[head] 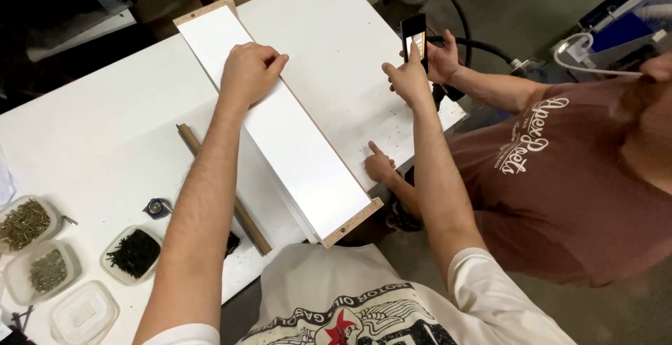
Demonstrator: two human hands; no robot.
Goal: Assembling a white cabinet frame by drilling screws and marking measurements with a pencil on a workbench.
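Observation:
A long white panel (294, 145) with raw chipboard ends lies slanted across the white worktable (91, 128). My left hand (250, 72) rests on its far half, fingers curled over its right edge. My right hand (408, 79) reaches out past the table's right side and holds nothing. Its index finger points up at the screen of a black phone (415, 37). A co-worker in a brown shirt holds that phone in one hand (445, 58). The co-worker's other hand (380, 166) points a finger at the tabletop beside the panel.
Several clear plastic tubs of screws (28, 222) sit at the table's near left corner. One tub holds black screws (133, 252). A thin wooden strip (210, 170) lies left of the panel, with a small blue tool (158, 208) close by. Black hoses (483, 45) run behind the co-worker.

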